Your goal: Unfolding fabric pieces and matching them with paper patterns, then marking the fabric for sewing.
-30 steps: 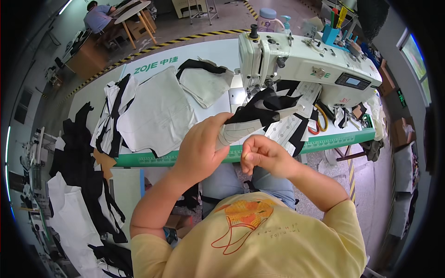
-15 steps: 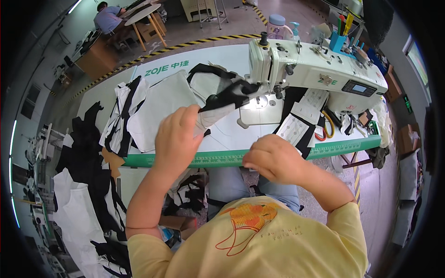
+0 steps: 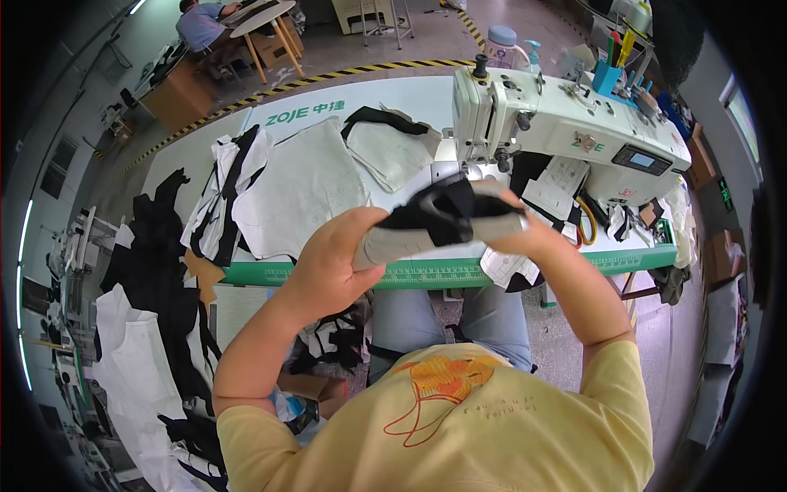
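A black and white fabric piece point(image 3: 410, 239) is stretched between my two hands above the front of the sewing table, blurred by motion. My left hand point(image 3: 334, 261) grips its left end, with the thumb underneath. The right end is in my right hand point(image 3: 525, 234), whose fingers are partly hidden behind the cloth. Just beyond the fabric stands a white sewing machine point(image 3: 566, 123); the cloth covers part of its needle area. Left of the machine lie a large white cut piece point(image 3: 295, 193) and a smaller white piece with a black edge point(image 3: 389, 152).
Black and white strips point(image 3: 225, 189) lie at the table's left. Printed paper patterns point(image 3: 553, 193) and yellow-handled scissors point(image 3: 588, 221) lie under the machine arm. A green ruler edge point(image 3: 426, 275) borders the table front. Dark cloth point(image 3: 160, 246) hangs at left. A person point(image 3: 205, 25) sits far off.
The fabric piece has moved away from the needle area, toward me. My right hand has risen and taken hold of its right end; my left hand has shifted slightly right and nearer.
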A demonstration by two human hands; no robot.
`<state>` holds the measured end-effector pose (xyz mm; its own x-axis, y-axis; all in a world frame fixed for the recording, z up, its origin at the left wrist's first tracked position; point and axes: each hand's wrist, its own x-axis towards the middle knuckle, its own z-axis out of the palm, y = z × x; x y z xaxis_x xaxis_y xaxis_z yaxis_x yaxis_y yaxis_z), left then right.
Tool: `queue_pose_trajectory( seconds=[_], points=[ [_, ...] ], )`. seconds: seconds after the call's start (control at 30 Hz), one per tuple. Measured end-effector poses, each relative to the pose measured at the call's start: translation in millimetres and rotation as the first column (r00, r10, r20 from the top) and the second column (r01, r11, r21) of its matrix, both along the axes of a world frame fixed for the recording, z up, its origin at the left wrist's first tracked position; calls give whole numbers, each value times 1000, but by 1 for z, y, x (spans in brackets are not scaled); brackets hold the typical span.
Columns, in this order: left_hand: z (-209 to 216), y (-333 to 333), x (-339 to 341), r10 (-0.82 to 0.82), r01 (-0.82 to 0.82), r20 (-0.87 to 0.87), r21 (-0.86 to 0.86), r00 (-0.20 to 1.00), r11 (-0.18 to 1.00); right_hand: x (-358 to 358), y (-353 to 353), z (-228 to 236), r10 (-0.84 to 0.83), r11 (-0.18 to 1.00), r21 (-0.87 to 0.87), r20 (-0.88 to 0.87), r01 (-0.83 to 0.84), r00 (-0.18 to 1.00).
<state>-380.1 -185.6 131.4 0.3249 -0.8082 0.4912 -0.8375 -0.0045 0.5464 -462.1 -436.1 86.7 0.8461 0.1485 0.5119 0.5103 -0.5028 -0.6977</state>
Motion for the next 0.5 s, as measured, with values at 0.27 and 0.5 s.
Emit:
queue_pose_trajectory(
  seconds=[0.27,0.5],
  points=[
    [-1,-9,19,310,-314,-274,32,910,949,-36,45,1,26,946,-318,-107,-59,994],
    [-29,-15,33,145,-356,744,131,652,925,-34,38,38,3,872,-484,162,77,987]
  ],
)
